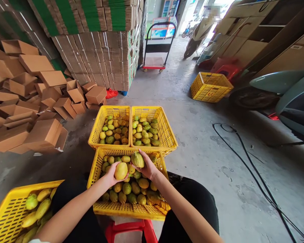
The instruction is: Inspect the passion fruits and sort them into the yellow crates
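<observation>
My left hand point(110, 176) is closed around a smooth yellow papaya point(121, 171). Just up and to the right, my right hand point(148, 167) grips a greener, ridged papaya point(137, 159). Both fruits are held over a yellow plastic crate point(131, 211) between my knees, with many green and yellow papayas point(135, 187) lying in it. My forearms cover part of this crate. A red plastic stool point(125, 226) shows below its near edge.
Two yellow crates point(90, 140) point(171, 140) of papayas stand just beyond. Another fruit crate point(5, 209) is at my lower left. Cardboard boxes point(44, 135) pile up on the left. A yellow crate point(210, 88), a hand truck point(157, 64), a scooter point(294, 108) and a black cable point(255, 168) are around.
</observation>
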`<state>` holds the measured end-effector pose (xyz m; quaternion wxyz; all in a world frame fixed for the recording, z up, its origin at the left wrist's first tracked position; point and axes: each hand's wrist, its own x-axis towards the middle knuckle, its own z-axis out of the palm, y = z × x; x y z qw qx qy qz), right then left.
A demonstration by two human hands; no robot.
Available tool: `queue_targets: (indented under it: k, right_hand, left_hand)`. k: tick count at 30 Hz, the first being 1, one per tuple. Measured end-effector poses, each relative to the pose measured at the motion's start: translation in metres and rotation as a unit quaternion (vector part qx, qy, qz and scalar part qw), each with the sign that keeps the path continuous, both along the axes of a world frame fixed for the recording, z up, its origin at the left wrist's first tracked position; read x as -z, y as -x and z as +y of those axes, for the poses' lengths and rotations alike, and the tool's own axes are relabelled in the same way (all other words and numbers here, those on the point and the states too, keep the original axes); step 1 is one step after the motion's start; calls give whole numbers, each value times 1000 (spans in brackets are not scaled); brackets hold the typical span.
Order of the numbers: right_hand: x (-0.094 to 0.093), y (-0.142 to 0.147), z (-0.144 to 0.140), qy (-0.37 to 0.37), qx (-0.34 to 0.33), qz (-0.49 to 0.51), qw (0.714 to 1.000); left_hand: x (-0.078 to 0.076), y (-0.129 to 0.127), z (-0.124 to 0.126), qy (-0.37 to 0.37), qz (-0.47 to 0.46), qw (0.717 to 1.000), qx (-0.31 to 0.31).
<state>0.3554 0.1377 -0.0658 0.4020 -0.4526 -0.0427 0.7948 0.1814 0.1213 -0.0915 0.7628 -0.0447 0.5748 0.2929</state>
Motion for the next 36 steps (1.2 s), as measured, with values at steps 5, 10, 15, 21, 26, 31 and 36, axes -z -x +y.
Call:
queue_targets:
  k: [5,10,15,21,26,31,36]
  right_hand:
    - [3,0,-1,4,-21,-9,1000]
    - [5,0,-2,29,-21,14,999]
    - [4,-2,-1,27,-24,18,999]
    - [6,0,-1,16,-15,-35,999]
    - [4,2,-1,0,-36,-42,998]
    - [7,2,-1,-10,-39,-31,999]
    - [7,2,-1,-5,-40,-34,999]
  left_hand:
    - [-1,1,2,4,-8,1000,1]
    - [0,0,0,-3,8,1000,13]
    - [-1,-3,-4,-41,42,995,84]
    - [-2,-3,-5,-54,85,992,71]
    - [0,0,-2,-22,71,995,72]
    - [2,0,0,7,9,997,74]
    - [1,1,1,-2,-23,998,67]
